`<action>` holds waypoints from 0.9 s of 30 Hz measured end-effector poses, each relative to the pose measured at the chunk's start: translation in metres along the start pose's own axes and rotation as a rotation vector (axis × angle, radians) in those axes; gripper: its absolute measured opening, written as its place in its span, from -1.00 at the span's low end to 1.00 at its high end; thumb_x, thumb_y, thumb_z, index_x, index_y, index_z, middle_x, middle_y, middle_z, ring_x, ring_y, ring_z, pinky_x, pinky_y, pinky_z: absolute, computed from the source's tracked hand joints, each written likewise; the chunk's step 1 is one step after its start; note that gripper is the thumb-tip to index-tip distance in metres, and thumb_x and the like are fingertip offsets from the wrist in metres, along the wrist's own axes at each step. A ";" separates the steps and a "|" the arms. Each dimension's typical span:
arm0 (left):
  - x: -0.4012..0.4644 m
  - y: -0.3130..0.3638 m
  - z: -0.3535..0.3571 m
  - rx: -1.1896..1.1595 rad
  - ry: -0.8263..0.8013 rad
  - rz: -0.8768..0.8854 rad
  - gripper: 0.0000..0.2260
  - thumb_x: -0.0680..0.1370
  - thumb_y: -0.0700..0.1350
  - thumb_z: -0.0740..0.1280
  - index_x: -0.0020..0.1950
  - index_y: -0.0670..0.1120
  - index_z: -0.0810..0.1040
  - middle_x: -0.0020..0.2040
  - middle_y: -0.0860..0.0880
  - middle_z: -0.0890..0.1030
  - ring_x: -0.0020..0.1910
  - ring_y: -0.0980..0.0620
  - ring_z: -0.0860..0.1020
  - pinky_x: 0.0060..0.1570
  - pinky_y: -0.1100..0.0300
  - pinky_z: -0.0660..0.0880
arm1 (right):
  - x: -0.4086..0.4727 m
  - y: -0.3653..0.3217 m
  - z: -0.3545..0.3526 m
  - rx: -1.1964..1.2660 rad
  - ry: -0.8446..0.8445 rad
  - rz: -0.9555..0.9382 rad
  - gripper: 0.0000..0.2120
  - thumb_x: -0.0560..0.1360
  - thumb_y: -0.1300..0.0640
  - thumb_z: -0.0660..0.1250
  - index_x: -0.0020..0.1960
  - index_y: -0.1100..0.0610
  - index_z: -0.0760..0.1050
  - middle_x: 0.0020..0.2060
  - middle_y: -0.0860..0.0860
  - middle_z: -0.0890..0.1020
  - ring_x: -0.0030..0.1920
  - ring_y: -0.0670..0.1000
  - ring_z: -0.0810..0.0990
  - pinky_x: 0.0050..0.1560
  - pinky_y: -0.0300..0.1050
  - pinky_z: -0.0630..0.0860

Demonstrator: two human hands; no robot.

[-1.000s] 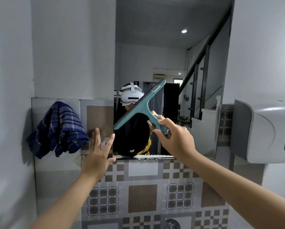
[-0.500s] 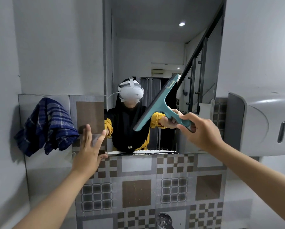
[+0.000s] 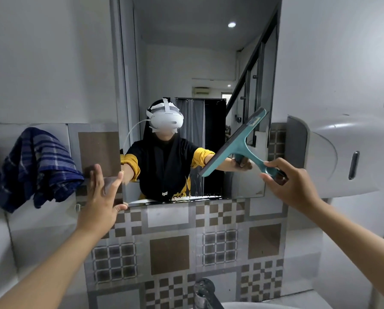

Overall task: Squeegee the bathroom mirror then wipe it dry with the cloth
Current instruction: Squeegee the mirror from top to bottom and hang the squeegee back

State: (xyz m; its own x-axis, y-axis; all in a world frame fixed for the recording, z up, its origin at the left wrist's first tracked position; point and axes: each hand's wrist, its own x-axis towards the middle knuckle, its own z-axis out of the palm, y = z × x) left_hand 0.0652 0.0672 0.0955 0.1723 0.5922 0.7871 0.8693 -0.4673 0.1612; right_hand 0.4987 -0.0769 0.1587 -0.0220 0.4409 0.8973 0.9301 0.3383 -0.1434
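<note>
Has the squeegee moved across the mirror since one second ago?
Yes. The squeegee, held by the right hand, has moved right, from the mirror's left part toward its right edge.

Glossy glass mirror; plastic squeegee; woven cloth

Both arms reach forward and up. The left hand is flat and spread, fingers pointing up. The right hand is curled in a grip, thumb on top, wrist straight.
</note>
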 end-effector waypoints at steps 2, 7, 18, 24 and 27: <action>0.000 0.000 0.000 -0.001 0.005 0.008 -0.15 0.32 -0.14 0.51 0.49 0.09 0.12 0.52 -0.16 -0.26 0.48 -0.18 -0.21 0.05 -0.31 0.46 | -0.006 -0.004 0.005 0.013 0.014 0.014 -0.70 0.44 -0.07 0.37 0.08 0.09 0.50 -0.24 -0.01 0.62 -0.42 0.08 0.60 -0.46 0.04 0.61; 0.001 0.001 0.000 -0.006 0.014 0.017 -0.16 0.32 -0.16 0.52 0.48 0.08 0.13 0.52 -0.18 -0.25 0.47 -0.20 -0.20 0.06 -0.33 0.44 | -0.028 -0.015 0.024 0.096 0.046 0.179 -0.76 0.42 0.12 0.45 0.05 0.15 0.50 -0.30 0.03 0.61 -0.46 0.05 0.54 -0.50 -0.01 0.57; 0.001 0.000 0.002 0.034 0.039 0.050 -0.13 0.30 -0.15 0.53 0.48 0.05 0.13 0.52 -0.25 -0.19 0.48 -0.29 -0.10 0.06 -0.24 0.47 | -0.041 -0.106 0.083 0.562 0.204 0.677 -0.83 0.55 0.08 0.31 0.03 0.03 0.32 -0.37 0.07 0.50 -0.47 -0.02 0.41 -0.48 -0.12 0.39; 0.000 -0.001 0.003 0.020 0.033 0.057 -0.09 0.31 -0.14 0.53 0.50 0.05 0.05 0.51 -0.27 -0.20 0.48 -0.31 -0.11 0.18 -0.23 0.37 | -0.029 -0.163 0.114 0.706 0.319 0.849 -0.81 0.57 0.02 0.26 0.07 0.04 0.28 -0.29 0.12 0.52 -0.44 0.02 0.44 -0.45 -0.06 0.45; 0.000 0.000 0.002 0.016 0.032 0.050 -0.11 0.34 -0.15 0.51 0.50 0.06 0.03 0.51 -0.25 -0.25 0.48 -0.28 -0.16 0.27 -0.19 0.25 | -0.022 -0.194 0.126 0.833 0.338 0.900 -0.81 0.58 0.04 0.24 0.05 0.06 0.25 -0.33 0.13 0.50 -0.55 0.02 0.43 -0.57 -0.18 0.38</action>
State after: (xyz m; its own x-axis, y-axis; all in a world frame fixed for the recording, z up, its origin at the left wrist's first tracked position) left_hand 0.0662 0.0688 0.0940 0.2008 0.5469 0.8128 0.8675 -0.4846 0.1119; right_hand 0.2727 -0.0472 0.1136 0.7031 0.5939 0.3910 0.0541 0.5035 -0.8623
